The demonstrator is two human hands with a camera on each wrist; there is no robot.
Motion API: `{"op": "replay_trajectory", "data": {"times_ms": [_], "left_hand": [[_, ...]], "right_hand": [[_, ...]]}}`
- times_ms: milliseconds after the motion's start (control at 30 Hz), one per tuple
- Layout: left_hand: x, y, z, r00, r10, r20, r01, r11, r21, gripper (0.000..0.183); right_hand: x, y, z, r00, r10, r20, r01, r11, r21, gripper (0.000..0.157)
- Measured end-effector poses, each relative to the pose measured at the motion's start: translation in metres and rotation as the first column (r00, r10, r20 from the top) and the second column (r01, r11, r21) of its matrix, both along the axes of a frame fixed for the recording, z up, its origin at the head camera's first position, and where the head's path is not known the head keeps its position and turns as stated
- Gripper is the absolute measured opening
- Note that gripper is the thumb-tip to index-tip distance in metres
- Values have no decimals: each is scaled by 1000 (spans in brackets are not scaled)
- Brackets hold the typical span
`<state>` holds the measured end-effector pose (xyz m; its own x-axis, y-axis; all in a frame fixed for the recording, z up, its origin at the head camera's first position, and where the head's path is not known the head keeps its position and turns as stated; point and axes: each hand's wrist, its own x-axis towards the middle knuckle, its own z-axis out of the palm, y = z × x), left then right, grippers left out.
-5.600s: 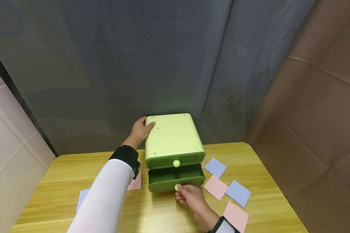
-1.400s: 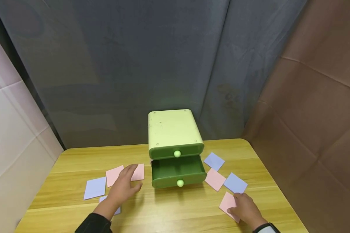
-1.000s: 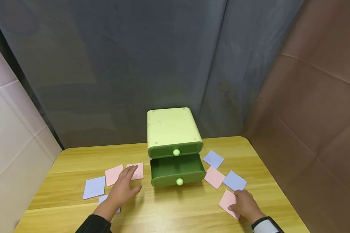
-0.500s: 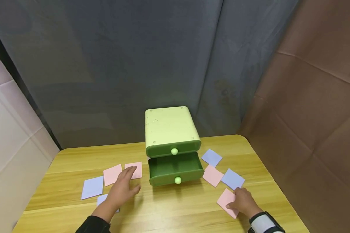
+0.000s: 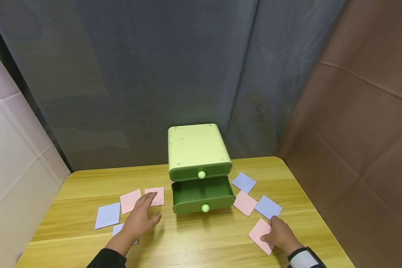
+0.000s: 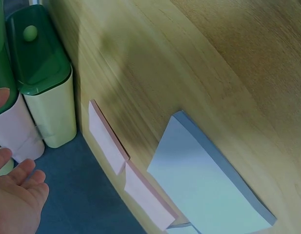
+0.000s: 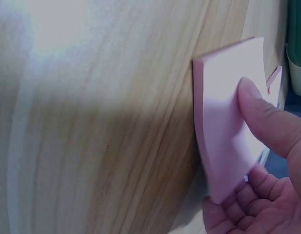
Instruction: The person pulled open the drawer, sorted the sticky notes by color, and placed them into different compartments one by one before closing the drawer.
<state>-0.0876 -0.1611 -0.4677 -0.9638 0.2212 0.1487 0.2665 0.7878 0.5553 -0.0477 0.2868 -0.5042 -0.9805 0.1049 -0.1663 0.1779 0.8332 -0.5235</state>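
My right hand (image 5: 280,234) is at the nearest pink sticky-note pad (image 5: 260,235) on the right of the table. In the right wrist view the thumb lies on that pad's face and the fingers curl at its lower edge. My left hand (image 5: 139,219), fingers spread, hovers over the left group and holds nothing. It partly covers a pink pad (image 5: 158,196) and a blue pad (image 5: 117,229). Between the hands stands a small green two-drawer cabinet (image 5: 198,145). Its lower drawer (image 5: 202,190) is pulled out with nothing visible inside; the upper drawer (image 5: 187,173) is in.
Left of the cabinet lie another pink pad (image 5: 130,201) and a larger blue pad (image 5: 108,216). To its right are two blue pads, one far (image 5: 244,182) and one nearer (image 5: 268,207), with a pink pad (image 5: 245,203) between them. A grey curtain (image 5: 137,93) hangs behind the table.
Since the oldest frame, my left hand has left the cabinet's side and my right hand has let go of the lower knob and moved to the pink pad. Over the last second, both hands barely move.
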Motion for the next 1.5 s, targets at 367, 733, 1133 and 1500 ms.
{"op": "replay_trajectory", "data": {"times_ms": [367, 733, 1133, 1500], "left_hand": [[1, -1, 1, 1000, 3, 23, -3, 1000, 15, 70], [4, -3, -1, 1000, 11, 9, -11, 1000, 28, 69], [5, -7, -2, 999, 20, 33, -21, 999, 24, 72], [10, -12, -3, 1000, 24, 15, -25, 999, 25, 72]], "right_hand": [[2, 1, 5, 999, -37, -4, 37, 992, -123, 42], [-4, -4, 32, 999, -32, -14, 28, 976, -215, 21], [-22, -26, 96, 990, 57, -131, -79, 982, -173, 20], [-32, -49, 135, 953, 223, -207, -230, 973, -12, 11]]}}
